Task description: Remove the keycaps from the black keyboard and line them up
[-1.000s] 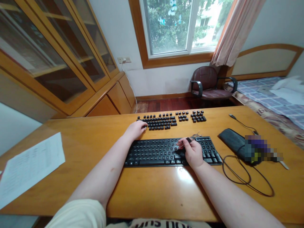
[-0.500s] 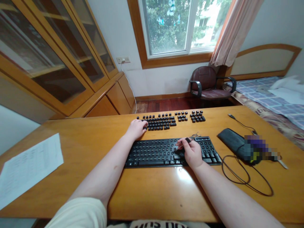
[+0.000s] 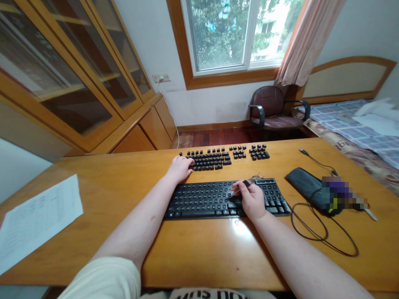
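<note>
On the bench (image 3: 199, 249) the keyboard (image 3: 202, 199) sits front and centre and looks mostly stripped, with its bottom row seemingly capped. The keycaps (image 3: 212, 160) lie in rows behind it. The left hand (image 3: 180, 168) curls onto those rows, grip unclear, while the right hand (image 3: 251, 199) pinches a small dark piece (image 3: 246, 183) over the keyboard.

**What lies where on the desk**

On the desk (image 3: 199, 253), the keyboard (image 3: 202, 199) lies centre front, with rows of loose keycaps (image 3: 218, 158) behind it. The left hand (image 3: 180, 168) rests at the rows' left end. The right hand (image 3: 251, 200), pinching a small tool (image 3: 246, 183), lies on the keyboard. A sheet of paper (image 3: 37, 220) lies far left, a pouch (image 3: 303, 182) and cable (image 3: 318, 237) right.
</note>
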The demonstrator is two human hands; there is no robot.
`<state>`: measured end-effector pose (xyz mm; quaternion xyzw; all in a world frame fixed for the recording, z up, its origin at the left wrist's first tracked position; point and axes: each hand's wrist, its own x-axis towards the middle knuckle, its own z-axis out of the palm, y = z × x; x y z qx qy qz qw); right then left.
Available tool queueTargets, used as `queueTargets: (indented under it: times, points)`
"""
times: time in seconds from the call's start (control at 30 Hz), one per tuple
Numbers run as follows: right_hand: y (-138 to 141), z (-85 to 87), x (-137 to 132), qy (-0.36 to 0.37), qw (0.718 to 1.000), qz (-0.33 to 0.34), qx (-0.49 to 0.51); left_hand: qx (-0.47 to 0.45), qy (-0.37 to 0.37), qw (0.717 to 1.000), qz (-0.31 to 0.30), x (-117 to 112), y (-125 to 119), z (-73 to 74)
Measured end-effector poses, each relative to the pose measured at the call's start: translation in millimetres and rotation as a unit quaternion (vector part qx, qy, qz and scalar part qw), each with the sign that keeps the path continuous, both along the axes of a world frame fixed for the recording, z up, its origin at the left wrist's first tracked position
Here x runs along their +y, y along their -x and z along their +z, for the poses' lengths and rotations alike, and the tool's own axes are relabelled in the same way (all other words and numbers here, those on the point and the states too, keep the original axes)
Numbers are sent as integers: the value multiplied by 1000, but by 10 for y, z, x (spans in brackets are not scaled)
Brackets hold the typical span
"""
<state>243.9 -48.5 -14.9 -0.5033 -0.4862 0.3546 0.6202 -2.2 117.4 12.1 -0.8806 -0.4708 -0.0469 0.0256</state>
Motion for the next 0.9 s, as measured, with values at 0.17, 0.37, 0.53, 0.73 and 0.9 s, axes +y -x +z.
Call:
queueTargets:
  times: [0.17, 0.37, 0.53, 0.73, 0.9]
  points:
    - [-7, -33, 1, 2, 1000, 1, 2, 2, -6, 1000, -7, -2, 0, 38]
    - [-9, -22, 8, 3, 1000, 2, -11, 22, -4, 1000, -21, -7, -1, 40]
    - [-13, -16, -1, -1, 1000, 0, -21, 13, -28, 999, -13, -8, 20, 20]
    - [-12, 0, 2, -1, 1000, -3, -21, 35, -29, 999, 5, 38, 59, -31]
    - [-3, 18, 0, 3, 1000, -1, -16, 36, -24, 999, 4, 33, 59, -43]
